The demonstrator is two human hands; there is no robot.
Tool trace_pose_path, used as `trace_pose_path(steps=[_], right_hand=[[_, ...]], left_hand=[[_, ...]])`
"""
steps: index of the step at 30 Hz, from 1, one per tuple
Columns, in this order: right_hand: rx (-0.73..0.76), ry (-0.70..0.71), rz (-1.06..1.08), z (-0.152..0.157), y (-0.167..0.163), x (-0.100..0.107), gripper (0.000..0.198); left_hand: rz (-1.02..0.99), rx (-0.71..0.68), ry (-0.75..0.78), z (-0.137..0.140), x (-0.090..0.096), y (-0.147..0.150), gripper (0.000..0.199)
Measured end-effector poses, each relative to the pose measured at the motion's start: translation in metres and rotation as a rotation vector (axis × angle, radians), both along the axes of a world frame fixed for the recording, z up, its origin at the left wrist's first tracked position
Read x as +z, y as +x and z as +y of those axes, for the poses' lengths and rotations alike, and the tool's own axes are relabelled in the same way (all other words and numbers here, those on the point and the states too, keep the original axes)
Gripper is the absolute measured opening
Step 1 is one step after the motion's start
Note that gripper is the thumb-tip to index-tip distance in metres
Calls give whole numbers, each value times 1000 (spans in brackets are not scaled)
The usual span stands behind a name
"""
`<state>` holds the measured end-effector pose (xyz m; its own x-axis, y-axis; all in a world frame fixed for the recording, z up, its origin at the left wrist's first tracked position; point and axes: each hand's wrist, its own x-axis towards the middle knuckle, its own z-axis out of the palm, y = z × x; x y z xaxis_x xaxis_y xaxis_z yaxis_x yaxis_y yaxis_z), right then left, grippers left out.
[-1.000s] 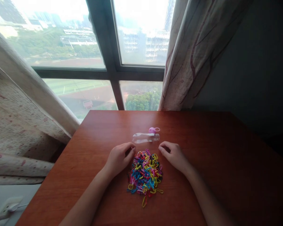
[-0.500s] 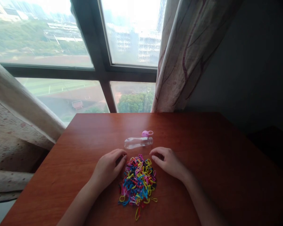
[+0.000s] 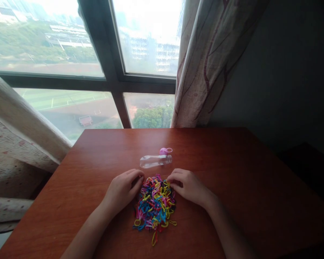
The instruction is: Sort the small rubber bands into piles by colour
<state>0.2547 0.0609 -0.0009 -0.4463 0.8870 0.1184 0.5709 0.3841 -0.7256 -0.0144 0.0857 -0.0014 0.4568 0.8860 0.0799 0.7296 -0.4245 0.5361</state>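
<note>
Across the surface (image 3: 218, 162), bands (image 3: 155, 207) lie in one mixed heap, work seemingly barely begun, the left hand (image 3: 123, 187) and right hand (image 3: 187, 185) half-curled at its far edges, any hold unclear

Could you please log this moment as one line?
left hand: beside band pile | right hand: at pile's edge | clear bottle: on its side | pink cap: beyond bottle

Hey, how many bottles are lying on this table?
1: a clear bottle on its side, just beyond the pile of colorful bands, its neck end pointing right near the pink looped piece. No other bottle shows.
</note>
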Motion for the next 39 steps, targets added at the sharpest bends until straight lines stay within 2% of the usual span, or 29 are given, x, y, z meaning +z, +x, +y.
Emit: trace_pose_path(steps=[9,24,39], right_hand=[[-25,36,-2,6,6,-8,17],[-24,30,-48,5,4,-6,20],[-21,22,-67,5,5,-4,11]], left_hand=[[-30,6,2,4,-1,2,20],[-68,23,26,3,2,6,17],[-57,43,43,4,-1,6,17]])
